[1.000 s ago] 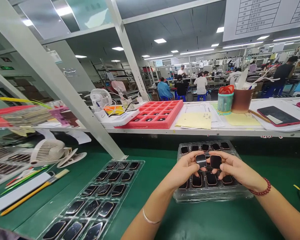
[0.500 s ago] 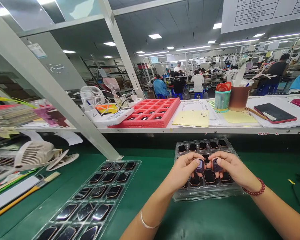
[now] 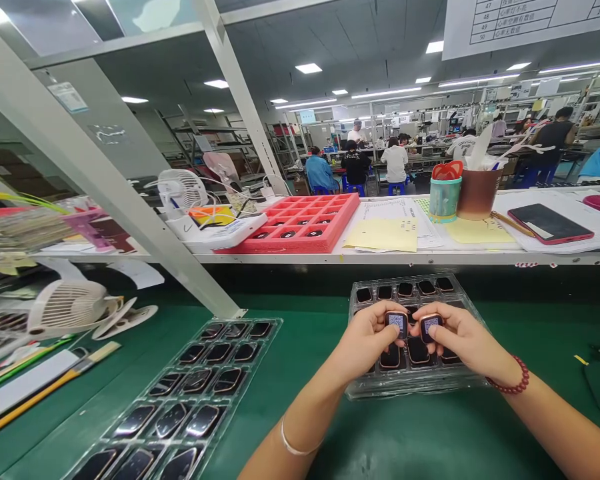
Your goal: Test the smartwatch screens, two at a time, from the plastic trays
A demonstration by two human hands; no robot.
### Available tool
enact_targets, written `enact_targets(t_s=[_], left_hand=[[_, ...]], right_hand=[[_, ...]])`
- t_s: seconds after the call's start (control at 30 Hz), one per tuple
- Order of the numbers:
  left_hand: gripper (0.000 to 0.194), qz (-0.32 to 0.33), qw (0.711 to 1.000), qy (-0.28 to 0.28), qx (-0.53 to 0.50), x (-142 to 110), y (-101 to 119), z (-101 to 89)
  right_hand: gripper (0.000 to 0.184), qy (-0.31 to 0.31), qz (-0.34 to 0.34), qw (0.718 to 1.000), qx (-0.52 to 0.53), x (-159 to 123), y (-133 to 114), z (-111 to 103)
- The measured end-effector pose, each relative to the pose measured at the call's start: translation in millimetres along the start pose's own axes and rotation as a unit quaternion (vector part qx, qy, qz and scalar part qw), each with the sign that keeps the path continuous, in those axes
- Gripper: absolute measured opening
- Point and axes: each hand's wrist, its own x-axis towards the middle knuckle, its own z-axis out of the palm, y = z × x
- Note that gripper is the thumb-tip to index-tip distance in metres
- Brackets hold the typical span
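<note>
My left hand (image 3: 363, 343) and my right hand (image 3: 460, 340) are held close together above a clear plastic blister tray (image 3: 410, 385). Each hand pinches a small, rounded-square watch body between thumb and fingers. The left one (image 3: 396, 324) and the right one (image 3: 431, 327) both show a label with a QR-like code facing up. Dark watch bodies (image 3: 419, 351) sit in the tray's pockets beneath my hands, and my hands and wrists hide some of the pockets.
A second clear tray (image 3: 253, 340) of dark watch bodies lies to the left on the green mat. A white fan (image 3: 70, 307) and pens are further left. A red foam tray (image 3: 305, 223), papers and cups stand on the shelf ahead. Co-workers sit in the distance.
Both watch bodies have turned over, from dark faces up to coded labels up. My hands have drawn slightly closer to the tray, and the view has shifted a little.
</note>
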Motion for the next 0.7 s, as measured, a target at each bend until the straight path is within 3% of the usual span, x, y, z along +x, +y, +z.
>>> enact_targets(t_s=[0.7], left_hand=[[0.022, 0.001, 1.000, 0.002, 0.000, -2.9, 3.0, 2.9]], right_hand=[[0.023, -0.001, -0.004, 1.000, -0.011, -2.2, -3.3, 1.1]])
